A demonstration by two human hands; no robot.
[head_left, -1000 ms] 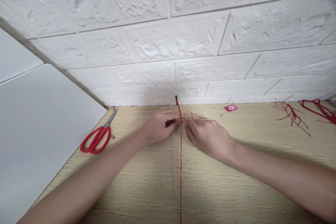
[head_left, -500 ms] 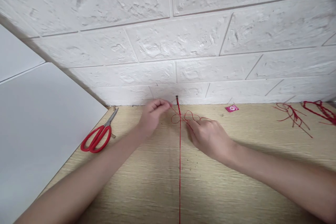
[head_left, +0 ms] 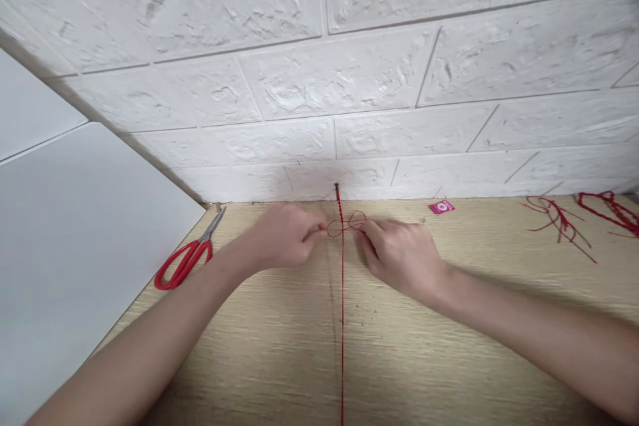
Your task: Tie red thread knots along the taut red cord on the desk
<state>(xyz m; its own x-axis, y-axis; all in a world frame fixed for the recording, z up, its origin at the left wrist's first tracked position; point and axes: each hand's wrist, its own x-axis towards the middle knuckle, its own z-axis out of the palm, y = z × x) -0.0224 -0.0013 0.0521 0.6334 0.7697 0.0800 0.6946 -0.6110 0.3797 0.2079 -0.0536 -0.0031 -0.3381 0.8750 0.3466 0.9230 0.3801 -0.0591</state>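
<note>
A red cord (head_left: 342,319) runs taut from a dark hook (head_left: 336,185) at the foot of the wall toward me. Its far stretch is a short knotted braid (head_left: 340,205). My left hand (head_left: 287,236), left of the cord, pinches a thin red thread. On the other side my right hand (head_left: 399,249) is closed on red thread too. Between the two hands, small red thread loops (head_left: 335,229) lie across the taut cord just below the braid. The fingertips partly hide the thread ends.
Red-handled scissors (head_left: 187,259) lie at the left, beside a white panel (head_left: 100,246). A small pink packet (head_left: 441,207) rests near the white brick-patterned wall (head_left: 374,73). Red thread scraps (head_left: 562,219) and a braided red cord (head_left: 612,210) lie far right on the wooden tabletop (head_left: 279,359).
My left hand has moved down and toward me, from beside the braid to level with my right hand. The thread loops between the hands have become smaller. My right hand has barely moved.
</note>
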